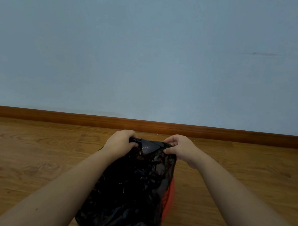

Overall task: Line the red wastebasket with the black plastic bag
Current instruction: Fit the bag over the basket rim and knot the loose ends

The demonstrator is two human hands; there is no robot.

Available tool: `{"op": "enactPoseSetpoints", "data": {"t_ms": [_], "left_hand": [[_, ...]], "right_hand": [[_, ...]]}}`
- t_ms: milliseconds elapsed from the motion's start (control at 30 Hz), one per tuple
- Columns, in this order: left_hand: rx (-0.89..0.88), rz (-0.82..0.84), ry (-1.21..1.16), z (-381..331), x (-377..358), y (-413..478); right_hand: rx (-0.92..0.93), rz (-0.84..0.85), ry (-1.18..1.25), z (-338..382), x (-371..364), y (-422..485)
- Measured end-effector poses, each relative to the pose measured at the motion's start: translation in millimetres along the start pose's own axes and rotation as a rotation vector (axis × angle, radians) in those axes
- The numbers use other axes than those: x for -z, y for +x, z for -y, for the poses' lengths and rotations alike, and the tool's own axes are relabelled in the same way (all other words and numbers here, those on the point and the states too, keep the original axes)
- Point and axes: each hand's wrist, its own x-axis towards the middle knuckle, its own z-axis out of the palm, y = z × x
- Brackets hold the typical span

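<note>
A person's left hand [121,142] and right hand [181,148] hold up the top edge of a crinkled black bag [131,190], each grip clamped on the plastic; the bag hangs in front of a red wastebasket [169,198], which shows only as a sliver at its right side; the wooden floor [37,158] runs back to a baseboard [57,115] and pale blue wall [148,51].

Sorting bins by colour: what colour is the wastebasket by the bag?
Red; the wastebasket shows beside the bag, head view.
</note>
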Motion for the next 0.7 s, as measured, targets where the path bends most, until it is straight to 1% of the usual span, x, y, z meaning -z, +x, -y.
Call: {"op": "enactPoseSetpoints", "data": {"t_ms": [133, 333, 533, 600, 700], "left_hand": [[0.095, -0.041, -0.111, 7.4, 3.4, 1.4], [0.193, -0.118, -0.135, 12.0, 6.4, 3.0], [0.304, -0.185, -0.217, 9.8, 13.4, 5.9], [0.319, -0.196, -0.230, 10.6, 12.9, 4.9], [0.320, -0.198, -0.239, 11.7, 11.6, 3.3]], "right_hand": [[-0.005, -0.055, -0.055, -5.3, 5.5, 0.0], [0.010, -0.102, -0.002, -5.9, 10.4, 0.1], [0.123, -0.306, -0.003, 1.4, 18.2, 4.2], [0.144, -0.314, 0.025, 5.3, 21.4, 4.2], [0.148, -0.249, -0.015, 10.9, 25.0, 0.6]]}}
